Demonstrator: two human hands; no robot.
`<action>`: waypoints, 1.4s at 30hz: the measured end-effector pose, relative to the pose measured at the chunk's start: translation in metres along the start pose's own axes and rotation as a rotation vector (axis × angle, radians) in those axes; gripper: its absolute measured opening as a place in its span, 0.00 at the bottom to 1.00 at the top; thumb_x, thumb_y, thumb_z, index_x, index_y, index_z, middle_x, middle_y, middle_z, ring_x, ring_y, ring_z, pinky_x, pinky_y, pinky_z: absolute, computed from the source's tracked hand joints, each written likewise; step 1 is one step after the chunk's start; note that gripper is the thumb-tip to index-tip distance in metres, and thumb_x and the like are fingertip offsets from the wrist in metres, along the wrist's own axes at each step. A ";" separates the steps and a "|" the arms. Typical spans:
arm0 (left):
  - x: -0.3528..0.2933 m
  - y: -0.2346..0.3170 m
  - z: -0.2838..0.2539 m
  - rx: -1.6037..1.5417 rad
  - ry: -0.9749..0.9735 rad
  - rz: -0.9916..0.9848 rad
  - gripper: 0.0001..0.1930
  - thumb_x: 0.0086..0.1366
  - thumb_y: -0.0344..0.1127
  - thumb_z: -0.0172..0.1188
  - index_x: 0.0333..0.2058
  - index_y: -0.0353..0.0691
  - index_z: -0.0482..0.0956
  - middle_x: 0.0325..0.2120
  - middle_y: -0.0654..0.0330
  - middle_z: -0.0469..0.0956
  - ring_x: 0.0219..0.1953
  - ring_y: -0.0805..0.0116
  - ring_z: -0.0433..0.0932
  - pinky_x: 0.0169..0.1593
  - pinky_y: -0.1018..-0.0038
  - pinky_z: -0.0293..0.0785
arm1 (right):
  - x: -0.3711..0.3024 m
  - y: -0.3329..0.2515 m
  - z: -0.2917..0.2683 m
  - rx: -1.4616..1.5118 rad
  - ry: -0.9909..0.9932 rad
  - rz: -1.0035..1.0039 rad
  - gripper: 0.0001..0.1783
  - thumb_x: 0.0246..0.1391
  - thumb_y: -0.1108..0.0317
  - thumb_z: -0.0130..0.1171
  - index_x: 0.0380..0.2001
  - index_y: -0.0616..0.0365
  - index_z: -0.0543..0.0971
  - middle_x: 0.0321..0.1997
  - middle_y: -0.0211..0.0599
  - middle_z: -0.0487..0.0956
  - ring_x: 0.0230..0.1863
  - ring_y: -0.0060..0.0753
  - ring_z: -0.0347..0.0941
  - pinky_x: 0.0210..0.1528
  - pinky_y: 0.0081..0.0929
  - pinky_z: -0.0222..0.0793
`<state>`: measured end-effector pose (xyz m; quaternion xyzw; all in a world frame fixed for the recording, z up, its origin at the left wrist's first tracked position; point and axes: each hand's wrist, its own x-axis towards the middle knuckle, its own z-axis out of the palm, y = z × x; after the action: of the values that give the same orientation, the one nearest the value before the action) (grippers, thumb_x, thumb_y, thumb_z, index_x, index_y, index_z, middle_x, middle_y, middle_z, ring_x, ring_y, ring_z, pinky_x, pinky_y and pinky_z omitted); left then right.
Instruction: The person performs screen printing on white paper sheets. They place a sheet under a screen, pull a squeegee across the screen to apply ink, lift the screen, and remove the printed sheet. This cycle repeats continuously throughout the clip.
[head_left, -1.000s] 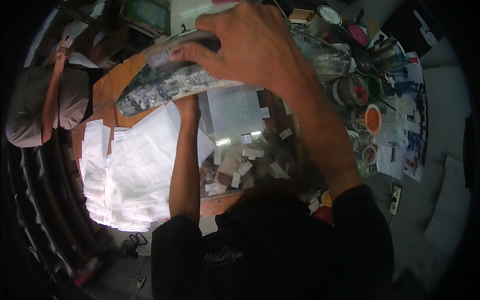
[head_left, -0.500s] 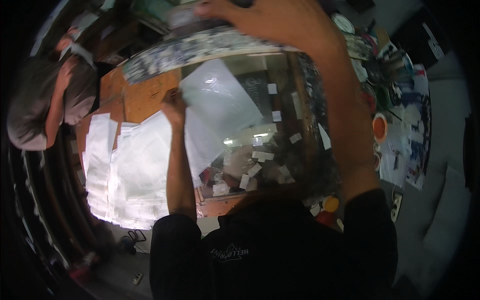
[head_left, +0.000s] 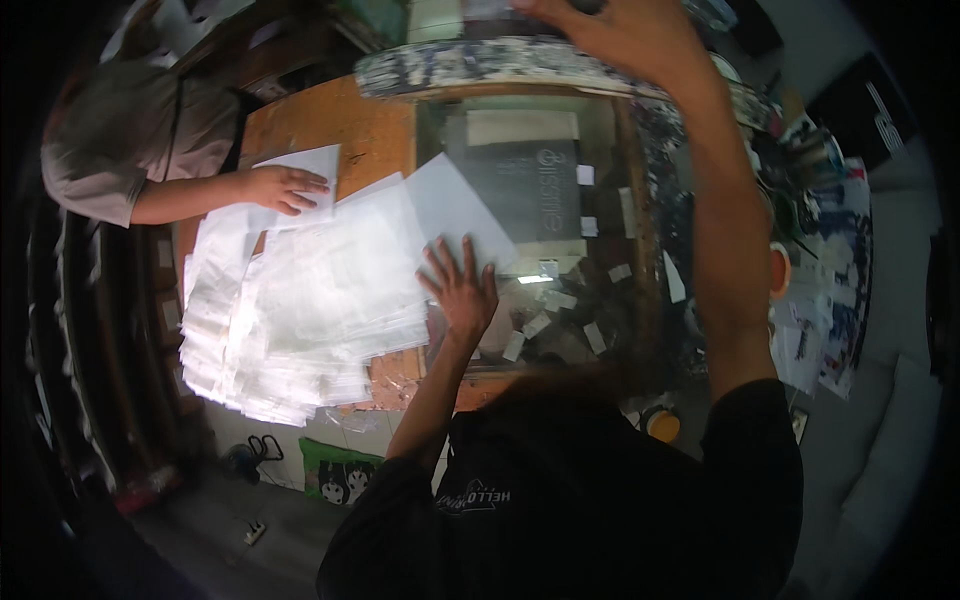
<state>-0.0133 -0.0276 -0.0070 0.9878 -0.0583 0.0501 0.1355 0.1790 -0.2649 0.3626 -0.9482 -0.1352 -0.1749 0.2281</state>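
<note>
My left hand [head_left: 465, 290] lies with fingers spread on the near edge of a white sheet [head_left: 455, 205]. That sheet reaches from the stack over a glass-topped board [head_left: 490, 340]. Under the sheet's right side is a dark grey panel [head_left: 490, 180] with pale lettering. At the top edge my right hand [head_left: 640, 35] is curled around something dark, its fingers partly cut off by the picture. Just below it runs a paint-spattered bar [head_left: 470, 68]. A large fanned stack of glossy white sheets [head_left: 340, 280] spreads left of my left hand.
A co-worker's hand [head_left: 285, 188] rests on white sheets at the left. Small white tape pieces [head_left: 537, 324] dot the glass. Paint cups, one orange inside [head_left: 779, 270], and smeared papers stand at the right. Below the table lies a green bag [head_left: 335, 470].
My left hand has moved right and nearer, opening from a pinch on the sheet's left edge to lie flat. The sheet now sits lower, uncovering the grey panel. The co-worker's hand has reached the stack.
</note>
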 end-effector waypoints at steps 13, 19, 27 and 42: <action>0.074 0.094 0.041 -0.126 -0.014 0.318 0.30 0.71 0.49 0.54 0.66 0.39 0.69 0.72 0.43 0.57 0.77 0.45 0.47 0.70 0.27 0.31 | -0.006 0.030 0.002 0.220 -0.079 -0.109 0.19 0.63 0.63 0.57 0.25 0.67 0.82 0.11 0.31 0.70 0.11 0.18 0.58 0.12 0.21 0.57; 0.052 0.096 0.039 -0.104 -0.060 0.310 0.29 0.71 0.48 0.54 0.65 0.39 0.69 0.71 0.43 0.58 0.77 0.44 0.48 0.69 0.26 0.31 | -0.003 0.023 -0.019 0.103 -0.220 -0.037 0.13 0.62 0.70 0.55 0.31 0.71 0.82 0.16 0.34 0.74 0.12 0.21 0.62 0.12 0.17 0.58; 0.035 0.093 0.038 -0.129 -0.023 0.341 0.27 0.71 0.45 0.55 0.64 0.39 0.70 0.71 0.44 0.58 0.77 0.45 0.48 0.68 0.24 0.30 | -0.021 0.027 -0.011 0.240 -0.158 -0.090 0.14 0.64 0.68 0.55 0.26 0.66 0.80 0.14 0.28 0.68 0.13 0.18 0.57 0.12 0.18 0.53; -0.013 0.090 -0.137 -2.137 -0.148 -0.740 0.29 0.76 0.49 0.52 0.67 0.38 0.65 0.62 0.49 0.69 0.72 0.50 0.59 0.71 0.40 0.52 | -0.204 0.011 0.128 -0.040 0.049 -0.109 0.22 0.54 0.52 0.68 0.46 0.55 0.82 0.34 0.37 0.77 0.34 0.43 0.74 0.46 0.42 0.68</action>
<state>-0.0494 -0.0750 0.1466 0.3233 0.2167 -0.1270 0.9124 0.0326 -0.2489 0.1715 -0.9392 -0.1777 -0.2131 0.2025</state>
